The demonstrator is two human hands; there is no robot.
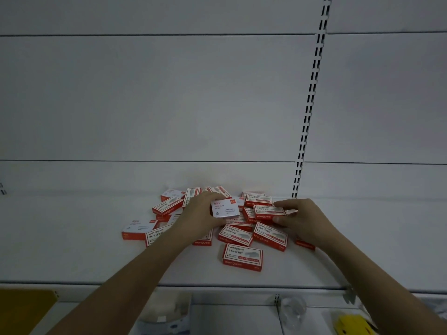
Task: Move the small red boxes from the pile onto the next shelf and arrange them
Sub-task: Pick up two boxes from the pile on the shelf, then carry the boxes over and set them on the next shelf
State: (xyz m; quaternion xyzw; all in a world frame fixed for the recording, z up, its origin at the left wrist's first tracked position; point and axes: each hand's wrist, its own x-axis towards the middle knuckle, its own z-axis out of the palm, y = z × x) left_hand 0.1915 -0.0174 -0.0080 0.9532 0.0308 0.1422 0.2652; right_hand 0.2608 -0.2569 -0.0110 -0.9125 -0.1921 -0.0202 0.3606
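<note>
Both forearms reach up from the bottom edge of the head view toward the pile [217, 221] of small red and white boxes, which lies loose on the white shelf [72, 250], toward its back panel. Left of the pile's middle, the left hand [198, 213] has fingers and thumb curled round a pale box [225, 208] with a small red corner mark, held tilted above the heap. On the pile's right side the right hand [300, 218] pinches a red-edged box [269, 212] by its end, thumb below and fingers on top (the fingertips themselves are partly hidden behind the box). One box [242, 257] lies apart just in front of the pile, flat, label up, reading "wengu 24/6". Another pale box [139, 228] rests at the pile's far left edge, and a red box edge [305, 244] shows from under the right wrist. Behind the pile to its right, a slotted upright [310, 97] runs up the back panel. Below the pile, past the shelf's front lip, sit a yellow surface [24, 308] at far left and a yellow object [353, 325] at far right, both too dim to tell apart further.
</note>
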